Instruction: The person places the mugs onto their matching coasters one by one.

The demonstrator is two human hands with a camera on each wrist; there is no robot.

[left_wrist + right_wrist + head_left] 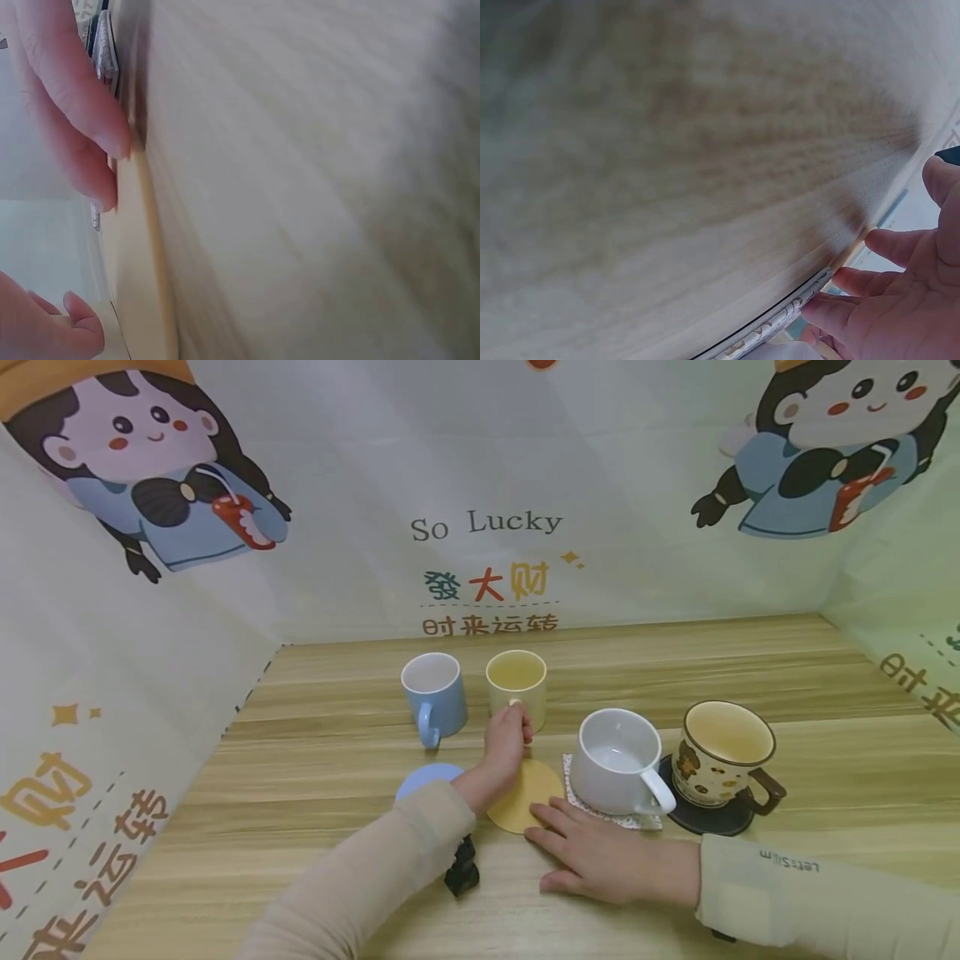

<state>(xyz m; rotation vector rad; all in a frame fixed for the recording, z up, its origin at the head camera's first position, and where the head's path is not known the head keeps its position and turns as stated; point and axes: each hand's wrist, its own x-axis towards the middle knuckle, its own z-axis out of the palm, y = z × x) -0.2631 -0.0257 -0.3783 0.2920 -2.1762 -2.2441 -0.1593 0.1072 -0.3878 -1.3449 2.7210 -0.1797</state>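
My left hand (pixel 506 747) grips the handle of a yellow mug (pixel 517 672) at the back middle of the table, its fingers curled at the handle. In the left wrist view that hand (pixel 52 330) shows at the lower left beside the mug. A round yellow coaster (pixel 521 802) lies flat in front of the mug. My right hand (pixel 600 852) is spread low over the table, fingertips resting at the coaster's right edge. The left wrist view shows those fingertips on the rim of the coaster (pixel 142 262). In the right wrist view the right hand's fingers (pixel 900 244) extend towards it.
A blue mug (pixel 438 697) stands at the left, behind a blue coaster (pixel 431 775) partly covered by the left arm. Right of the yellow coaster, a white mug (pixel 615 768) sits on a patterned square coaster (pixel 645 821). A brown-handled mug (pixel 720 752) stands on a black coaster (pixel 712 818).
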